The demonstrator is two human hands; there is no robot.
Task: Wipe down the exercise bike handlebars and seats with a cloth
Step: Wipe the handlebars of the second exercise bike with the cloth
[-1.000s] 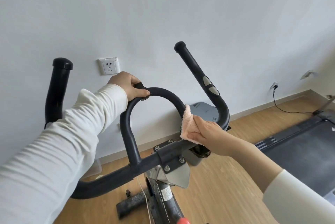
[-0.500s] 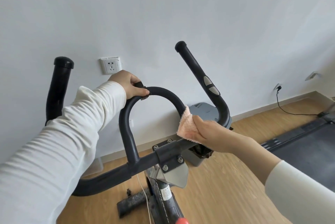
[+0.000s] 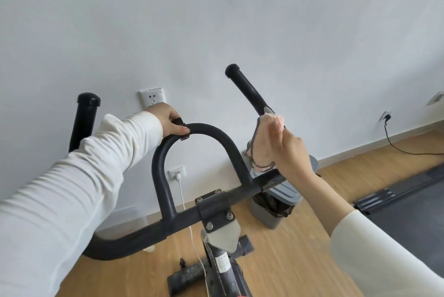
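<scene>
The black exercise bike handlebar fills the middle of the view, with a centre loop and two upright horns. My left hand grips the top of the centre loop. My right hand holds a pink cloth wrapped around the lower part of the right horn, just below its grey sensor pad. The cloth hides that stretch of the bar. The left horn stands partly behind my left sleeve. No seat is in view.
A grey bin with a black liner stands on the wood floor behind the handlebar. A white cable hangs from a wall socket. A dark treadmill lies at the right. The white wall is close ahead.
My right hand has moved the cloth from the right side of the centre loop up onto the right horn. My left hand keeps its grip. The camera has tilted down slightly.
</scene>
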